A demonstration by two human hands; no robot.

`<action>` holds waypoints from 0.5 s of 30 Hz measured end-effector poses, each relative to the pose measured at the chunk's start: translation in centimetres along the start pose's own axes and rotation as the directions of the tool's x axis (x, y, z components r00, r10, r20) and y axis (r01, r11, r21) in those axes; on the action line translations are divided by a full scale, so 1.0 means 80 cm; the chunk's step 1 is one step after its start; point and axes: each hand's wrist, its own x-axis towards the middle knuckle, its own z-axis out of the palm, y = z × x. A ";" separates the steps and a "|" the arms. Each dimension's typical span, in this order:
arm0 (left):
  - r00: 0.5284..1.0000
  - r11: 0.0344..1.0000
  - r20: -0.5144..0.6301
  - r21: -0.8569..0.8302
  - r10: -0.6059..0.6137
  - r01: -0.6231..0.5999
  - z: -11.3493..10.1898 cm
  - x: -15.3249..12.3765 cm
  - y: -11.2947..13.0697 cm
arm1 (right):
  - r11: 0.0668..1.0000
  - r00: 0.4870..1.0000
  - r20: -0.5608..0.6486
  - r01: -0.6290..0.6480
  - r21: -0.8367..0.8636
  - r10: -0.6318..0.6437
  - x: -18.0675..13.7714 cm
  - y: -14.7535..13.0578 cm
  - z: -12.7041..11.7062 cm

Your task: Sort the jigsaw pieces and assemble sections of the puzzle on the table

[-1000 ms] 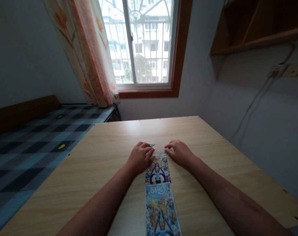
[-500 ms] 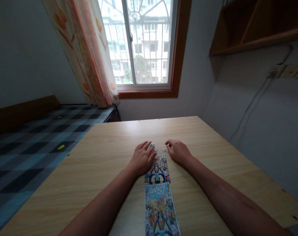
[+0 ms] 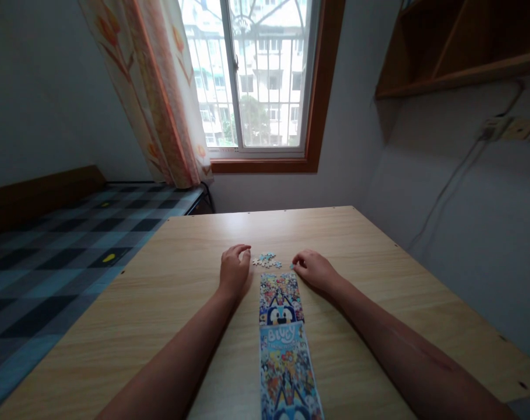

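Note:
Several loose jigsaw pieces (image 3: 267,262) lie in a small pile on the wooden table, some blue side up and some pale. Just left of the pile rests my left hand (image 3: 235,271), its fingers bent loosely and apart, with nothing seen in them. To the right, my right hand (image 3: 316,270) pinches a small blue puzzle piece (image 3: 292,266) between thumb and fingertips. Between my forearms lies a joined part of the jigsaw (image 3: 281,300), showing a blue dog's face among many small figures. Directly below it is a printed picture sheet (image 3: 286,367) lettered "BLUEY", whose lower end leaves the view.
The pale wooden table (image 3: 195,251) spreads out on both sides of my arms. A bed with a checked cover (image 3: 72,256) stands along its left. Beyond are a curtain (image 3: 155,105) and a barred window (image 3: 265,87). A shelf (image 3: 457,52) hangs on the right wall.
My left hand has moved left, off the joined jigsaw and the loose pieces, uncovering them. The fingers of my right hand have closed on a blue piece that lay beside them.

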 end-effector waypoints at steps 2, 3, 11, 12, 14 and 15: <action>1.000 1.000 0.001 0.004 -0.002 0.002 0.000 -0.001 0.000 | 0.997 1.000 -0.011 -0.008 0.082 0.009 0.000 0.003 0.005; 1.000 1.000 0.000 0.007 -0.001 0.001 0.001 -0.001 0.001 | 0.991 1.000 -0.018 -0.009 0.136 0.011 0.001 0.004 0.009; 0.999 0.999 -0.036 -0.029 -0.030 0.029 0.004 -0.001 -0.001 | 0.849 0.999 0.011 -0.039 0.528 0.040 0.038 -0.005 0.039; 0.999 0.999 -0.035 -0.033 -0.031 0.030 0.004 -0.001 -0.002 | 0.845 0.999 0.020 -0.039 0.533 0.034 0.045 -0.009 0.040; 0.999 0.999 -0.025 -0.038 -0.028 0.027 0.003 -0.001 -0.001 | 0.849 0.999 0.026 -0.045 0.527 0.036 0.055 -0.015 0.039; 0.999 0.999 -0.020 -0.038 -0.026 0.025 0.001 -0.001 0.001 | 0.851 0.999 0.026 -0.051 0.523 0.044 0.057 -0.017 0.038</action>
